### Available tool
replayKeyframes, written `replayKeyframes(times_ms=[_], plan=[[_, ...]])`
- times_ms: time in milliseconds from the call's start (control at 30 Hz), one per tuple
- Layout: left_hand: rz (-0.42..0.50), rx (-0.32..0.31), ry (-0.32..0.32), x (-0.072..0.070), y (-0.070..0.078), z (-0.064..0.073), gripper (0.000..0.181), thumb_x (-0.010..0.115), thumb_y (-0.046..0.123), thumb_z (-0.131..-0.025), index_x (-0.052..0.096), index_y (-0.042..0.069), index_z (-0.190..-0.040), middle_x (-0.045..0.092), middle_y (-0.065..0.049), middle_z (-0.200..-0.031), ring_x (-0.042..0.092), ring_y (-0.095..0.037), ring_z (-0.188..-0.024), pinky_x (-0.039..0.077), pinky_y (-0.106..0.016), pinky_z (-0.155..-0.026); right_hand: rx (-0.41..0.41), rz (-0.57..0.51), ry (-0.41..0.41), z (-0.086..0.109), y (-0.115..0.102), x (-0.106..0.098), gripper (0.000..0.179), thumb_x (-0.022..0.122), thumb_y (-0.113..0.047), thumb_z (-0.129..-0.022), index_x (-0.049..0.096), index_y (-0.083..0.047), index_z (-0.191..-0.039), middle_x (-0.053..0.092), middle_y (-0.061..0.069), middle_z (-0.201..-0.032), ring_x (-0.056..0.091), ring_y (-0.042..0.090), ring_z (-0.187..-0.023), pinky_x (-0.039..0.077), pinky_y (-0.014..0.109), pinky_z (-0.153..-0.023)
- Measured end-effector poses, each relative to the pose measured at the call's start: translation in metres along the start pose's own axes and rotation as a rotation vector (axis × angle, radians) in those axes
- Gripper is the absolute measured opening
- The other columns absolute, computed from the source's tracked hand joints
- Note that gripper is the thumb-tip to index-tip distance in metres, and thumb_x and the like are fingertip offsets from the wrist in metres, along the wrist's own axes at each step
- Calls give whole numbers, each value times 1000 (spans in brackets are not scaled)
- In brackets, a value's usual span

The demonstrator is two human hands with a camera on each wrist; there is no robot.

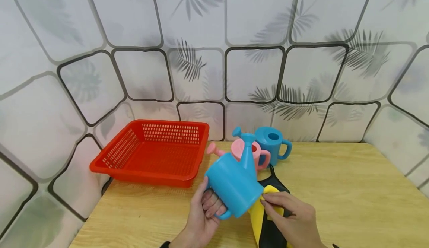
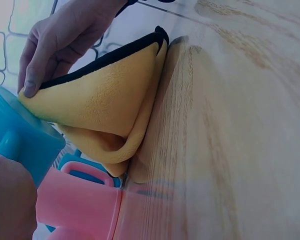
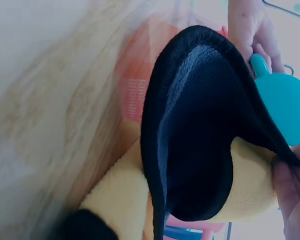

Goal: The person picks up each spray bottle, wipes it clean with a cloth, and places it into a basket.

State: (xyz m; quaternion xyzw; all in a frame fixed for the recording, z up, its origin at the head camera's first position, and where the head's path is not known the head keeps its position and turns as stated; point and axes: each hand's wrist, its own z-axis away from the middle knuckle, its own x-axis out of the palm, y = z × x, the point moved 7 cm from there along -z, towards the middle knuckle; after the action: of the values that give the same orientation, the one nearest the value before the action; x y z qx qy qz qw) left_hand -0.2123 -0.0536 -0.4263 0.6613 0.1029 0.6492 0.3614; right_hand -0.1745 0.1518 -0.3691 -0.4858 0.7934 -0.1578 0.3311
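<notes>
Clearly, I see the left hand (image 1: 202, 211) gripping a blue can (image 1: 234, 184) above the counter (image 1: 352, 192), the right hand (image 1: 296, 216) pinching the cloth (image 1: 269, 233) against its base; only the head view shows the whole basket (image 1: 151, 178).

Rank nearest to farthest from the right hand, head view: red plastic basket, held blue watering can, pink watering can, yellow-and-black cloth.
1. Yellow-and-black cloth: pinched by the right hand.
2. Held blue watering can: just left, in the left hand.
3. Pink watering can: behind the held can.
4. Red plastic basket: far left.
</notes>
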Motion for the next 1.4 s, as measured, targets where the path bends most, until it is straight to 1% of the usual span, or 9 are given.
replayKeyframes(times_ms=[133, 200, 400, 567, 700, 867, 1133, 1300, 1400], plan=[[0, 9, -20, 0, 1, 3, 57, 38, 51, -108, 29, 22, -59, 26, 11, -53, 31, -3, -46, 32, -17, -56, 43, 46, -8, 0, 0, -1, 41, 85, 14, -67, 79, -14, -97, 78, -1, -94, 73, 2, -84, 55, 11, -68], [8, 8, -22, 0, 2, 4, 57, 38, 51, -108, 29, 22, -59, 26, 11, -54, 31, -3, -46, 32, -17, -56, 31, 50, 3, -2, -2, -1, 42, 86, 14, -67, 80, -14, -98, 78, 0, -94, 72, 0, -86, 55, 10, -70], [21, 7, -12, 1, 6, 7, 57, 40, 53, -107, 29, 23, -60, 27, 10, -54, 32, -3, -46, 31, -18, -57, -25, 5, 43, -6, -5, -1, 47, 84, 20, -63, 79, -9, -100, 79, 6, -93, 72, -3, -93, 54, 9, -80], [27, 8, -11, 1, 7, 7, 57, 40, 52, -107, 30, 23, -60, 26, 10, -54, 32, -3, -46, 31, -18, -56, -8, 15, 72, -6, -3, -2, 46, 85, 20, -63, 80, -9, -99, 79, 7, -92, 71, -6, -91, 54, 8, -78], [25, 17, -26, 2, 6, 7, 57, 39, 51, -108, 29, 22, -60, 24, 10, -55, 30, -3, -46, 30, -18, -57, 7, 15, 81, -3, -2, -2, 46, 85, 19, -64, 80, -9, -99, 78, 7, -91, 70, -8, -91, 55, 10, -72], [26, 14, -46, 4, 4, 6, 57, 37, 50, -109, 28, 22, -60, 24, 10, -55, 30, -3, -46, 31, -18, -57, 33, 41, 66, -1, -2, -4, 46, 85, 17, -65, 79, -11, -99, 78, 4, -92, 71, -6, -88, 56, 11, -68], [41, -9, 6, 6, 2, 3, 58, 43, 53, -106, 30, 23, -59, 28, 11, -52, 32, -3, -45, 32, -18, -56, 46, 8, 66, -1, -5, -1, 46, 84, 19, -65, 79, -11, -99, 79, 5, -92, 72, -2, -88, 56, 12, -70], [42, -18, 22, 6, 1, 3, 58, 44, 53, -106, 29, 22, -58, 28, 11, -51, 33, -3, -45, 33, -18, -55, 68, 5, 20, 3, -7, 5, 39, 84, 14, -70, 79, -13, -98, 78, 2, -92, 75, 8, -82, 58, 14, -70], [54, -24, 35, 5, 0, 2, 58, 44, 54, -105, 29, 22, -58, 29, 11, -51, 32, -3, -45, 33, -18, -55, 52, -32, -8, 7, -8, 10, 38, 84, 14, -70, 78, -13, -96, 78, 2, -91, 75, 9, -80, 59, 16, -69]])
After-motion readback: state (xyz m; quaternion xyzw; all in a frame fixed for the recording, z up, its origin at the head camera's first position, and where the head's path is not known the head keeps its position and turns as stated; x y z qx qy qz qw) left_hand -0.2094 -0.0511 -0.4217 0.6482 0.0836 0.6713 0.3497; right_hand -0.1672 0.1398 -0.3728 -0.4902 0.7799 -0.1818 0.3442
